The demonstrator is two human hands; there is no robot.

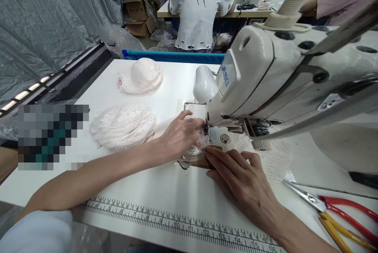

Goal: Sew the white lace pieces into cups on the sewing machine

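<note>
Beside the needle of a white sewing machine (251, 72), my left hand (183, 133) has its fingers bent and closed on a piece of white lace fabric (193, 150). Part of that lace is hidden under the hand and the machine head. My right hand (239, 174) lies low in front of the needle area, fingers stretched forward, the fingertips touching the brown plate (199, 162) by the lace edge. Left of my left hand sits a bundle of white lace trim (124, 127). Farther back lies a pale pink fabric piece (141, 76) with loose red threads.
Red-handled scissors (319, 204) lie at the right, over a yellow-handled tool (339, 231). A printed ruler scale (177, 223) runs along the front edge of the white table (97, 84). Behind, a person in a white shirt (202, 9) sits at another table.
</note>
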